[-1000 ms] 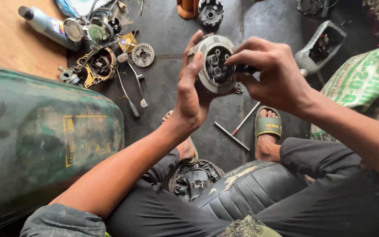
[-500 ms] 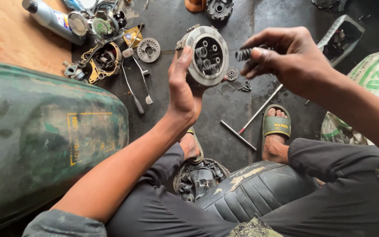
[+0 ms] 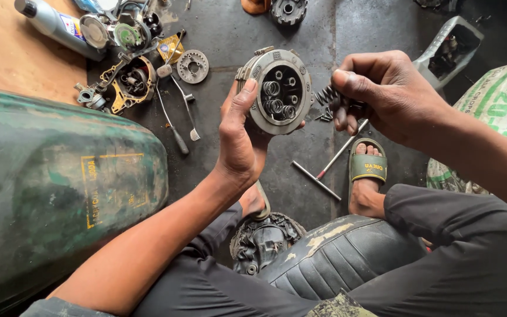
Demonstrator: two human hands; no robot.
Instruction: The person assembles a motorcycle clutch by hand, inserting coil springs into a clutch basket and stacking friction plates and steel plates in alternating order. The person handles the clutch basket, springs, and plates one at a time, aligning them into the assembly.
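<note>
At frame centre, the left hand [image 3: 239,141] grips a clutch [image 3: 278,91]; just right, the right hand [image 3: 388,94] fingers pinch a spring [image 3: 325,97].

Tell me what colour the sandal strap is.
Olive green, on the sandal in the head view.

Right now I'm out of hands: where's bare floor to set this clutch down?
Bare floor lies between the screwdrivers and left hand, and beyond the clutch toward the casing. Crowded at the parts pile and by the T-wrench.
</note>
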